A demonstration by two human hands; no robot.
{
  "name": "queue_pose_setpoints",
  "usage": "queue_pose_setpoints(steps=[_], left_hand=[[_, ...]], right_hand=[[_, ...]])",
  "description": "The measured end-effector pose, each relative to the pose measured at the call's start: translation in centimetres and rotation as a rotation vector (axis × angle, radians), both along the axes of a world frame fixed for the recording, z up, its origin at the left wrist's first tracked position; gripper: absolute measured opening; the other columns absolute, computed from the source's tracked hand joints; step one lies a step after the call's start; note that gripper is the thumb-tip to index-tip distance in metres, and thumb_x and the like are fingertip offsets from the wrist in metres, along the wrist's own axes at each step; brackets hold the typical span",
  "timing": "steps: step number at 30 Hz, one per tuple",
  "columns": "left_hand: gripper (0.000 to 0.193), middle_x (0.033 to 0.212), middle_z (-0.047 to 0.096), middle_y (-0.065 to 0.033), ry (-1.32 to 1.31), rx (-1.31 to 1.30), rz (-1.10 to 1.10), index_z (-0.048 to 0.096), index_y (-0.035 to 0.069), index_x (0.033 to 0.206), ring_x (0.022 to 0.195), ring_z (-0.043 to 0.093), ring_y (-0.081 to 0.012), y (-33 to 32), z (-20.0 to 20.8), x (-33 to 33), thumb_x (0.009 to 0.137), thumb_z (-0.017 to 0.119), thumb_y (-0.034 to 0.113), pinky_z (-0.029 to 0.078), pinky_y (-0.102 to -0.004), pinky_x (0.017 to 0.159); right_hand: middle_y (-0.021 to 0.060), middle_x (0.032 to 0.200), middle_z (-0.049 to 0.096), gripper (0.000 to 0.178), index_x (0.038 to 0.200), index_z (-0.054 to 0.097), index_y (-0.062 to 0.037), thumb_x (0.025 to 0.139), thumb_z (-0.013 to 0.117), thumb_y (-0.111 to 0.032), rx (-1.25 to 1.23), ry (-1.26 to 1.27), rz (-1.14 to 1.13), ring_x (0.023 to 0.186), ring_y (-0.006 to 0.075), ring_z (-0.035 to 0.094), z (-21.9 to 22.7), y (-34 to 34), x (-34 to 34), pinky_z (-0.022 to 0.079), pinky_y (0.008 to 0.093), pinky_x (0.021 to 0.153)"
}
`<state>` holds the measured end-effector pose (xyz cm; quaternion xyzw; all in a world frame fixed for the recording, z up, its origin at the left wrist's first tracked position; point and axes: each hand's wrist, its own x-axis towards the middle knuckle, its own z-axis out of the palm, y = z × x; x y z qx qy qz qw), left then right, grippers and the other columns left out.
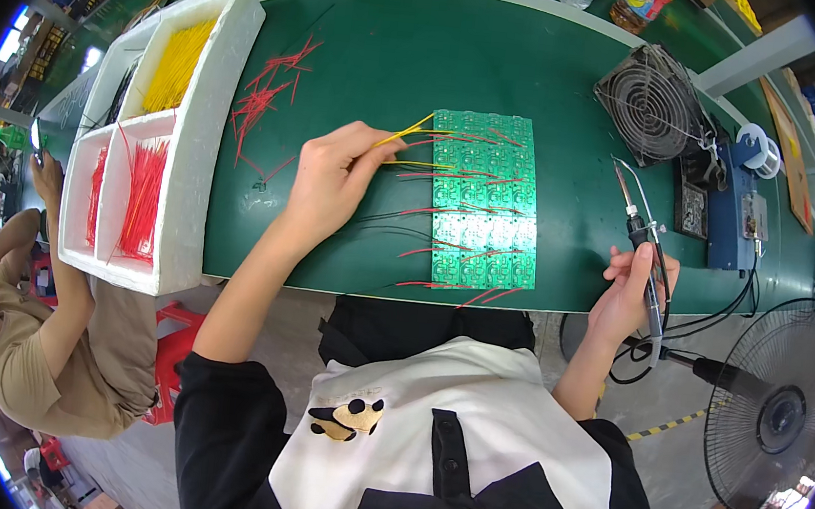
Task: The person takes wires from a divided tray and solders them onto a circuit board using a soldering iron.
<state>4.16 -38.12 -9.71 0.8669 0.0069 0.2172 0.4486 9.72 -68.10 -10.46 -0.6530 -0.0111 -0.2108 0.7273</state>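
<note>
1. Across the green counter (378, 55) we see work spread wide; the iron's cord (753, 278) loops off its near edge, where a snag could tug the tool.
2. Our white foam box (203, 156) stands at the left, with yellow and red wires sorted in compartments.
3. The green circuit panel (484, 225) lies flat in the middle. We see no clamp, so a pull on any lead might drag it askew.
4. Our right hand (632, 291) wraps the soldering iron (638, 230), tip up and apart from the panel; careless lowering could scorch neighbouring leads.
5. Our left hand (337, 174) pinches yellow wires (407, 134) at the panel's upper left; a loose pinch could let them slip or cross the red leads (418, 211).
</note>
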Motion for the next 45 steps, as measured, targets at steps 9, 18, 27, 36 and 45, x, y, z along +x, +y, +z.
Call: queue_pose_setpoints(steps=[9,18,27,36,45], left_hand=[[0.009,0.058,0.054,-0.0059,0.137,0.187,0.128,0.060,0.003,0.085,0.045,0.050,-0.0149,-2.0,4.1,-3.7,0.079,0.059,0.010,0.037,-0.0260,0.043],[0.028,0.059,0.051,-0.0019,0.031,0.601,-0.260,0.049,0.009,0.071,0.054,0.054,-0.0188,-8.4,1.7,-5.9,0.065,0.072,0.022,0.041,-0.0302,0.044],[0.028,0.064,0.054,-0.0059,-0.024,0.478,-0.179,0.045,0.007,0.082,0.054,0.055,-0.0225,-7.5,1.4,-2.8,0.071,0.068,0.019,0.041,-0.0321,0.044],[0.009,0.059,0.049,-0.0050,0.184,-0.204,-0.115,0.042,0.002,0.089,0.050,0.042,-0.0092,-2.5,3.9,-0.9,0.087,0.049,0.008,0.033,-0.0223,0.048],[0.009,0.060,0.050,-0.0016,0.343,-0.301,-0.115,0.050,-0.002,0.072,0.055,0.040,-0.0028,-1.2,0.8,0.6,0.075,0.058,0.003,0.034,-0.0207,0.050]], right_hand=[[0.0110,0.060,0.056,0.014,0.084,0.046,0.0002,0.083,0.058,-0.007,0.017,-0.009,-0.003,0.045,0.0143,0.053,-0.2,-0.4,0.1,0.051,0.0282,0.059],[0.0111,0.062,0.057,0.015,0.087,0.045,0.0006,0.082,0.058,-0.005,0.010,-0.014,0.016,0.048,0.0142,0.055,-0.3,-0.3,-0.1,0.052,0.0296,0.064],[0.0116,0.063,0.057,0.017,0.089,0.044,0.0008,0.082,0.058,-0.006,0.042,-0.020,0.068,0.048,0.0149,0.054,0.0,-0.2,-0.1,0.052,0.0328,0.068],[0.0110,0.062,0.056,0.017,0.090,0.041,0.0002,0.083,0.055,-0.004,0.023,-0.014,0.256,0.049,0.0134,0.054,0.6,0.5,-1.9,0.052,0.0324,0.065],[0.0088,0.070,0.060,0.020,0.084,0.046,0.0007,0.076,0.064,-0.001,-0.181,0.010,0.509,0.057,0.0075,0.056,0.5,2.8,-3.7,0.042,0.0183,0.050]])
